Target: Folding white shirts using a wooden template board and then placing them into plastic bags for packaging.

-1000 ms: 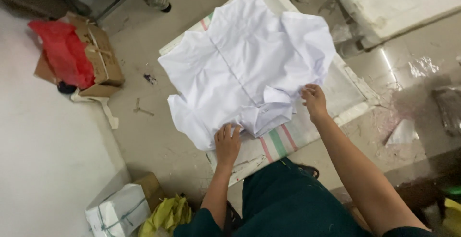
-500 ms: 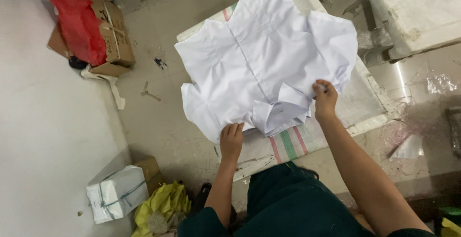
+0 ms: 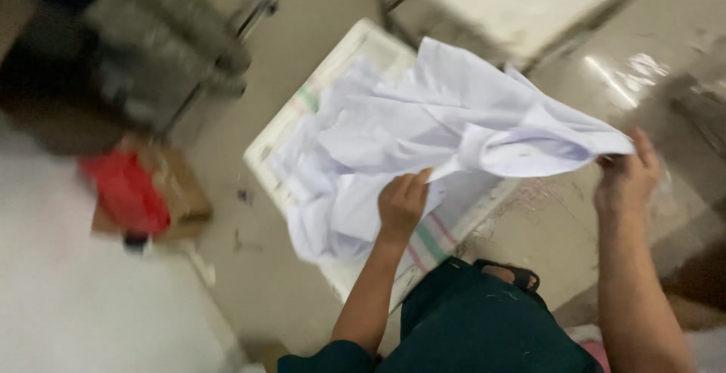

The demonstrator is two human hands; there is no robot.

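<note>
A white shirt (image 3: 446, 127) is lifted partly off a low padded board (image 3: 344, 59) with a striped cover. My left hand (image 3: 402, 203) grips the shirt's lower edge near the board's front. My right hand (image 3: 628, 176) is out to the right and pinches the other end of the same shirt, pulling it up into the air. The shirt's left part still lies crumpled on the board. The frame is blurred by motion.
A cardboard box (image 3: 162, 191) with red cloth (image 3: 125, 191) in it lies on the concrete floor at left. A grey metal frame (image 3: 174, 33) stands at the upper left. A white table (image 3: 514, 3) is behind the board. My dark green clothing (image 3: 484, 328) fills the bottom.
The shirt lay spread flat on the board; now my right hand has swung out to the right and lifted its end. The view has shifted to the right.
</note>
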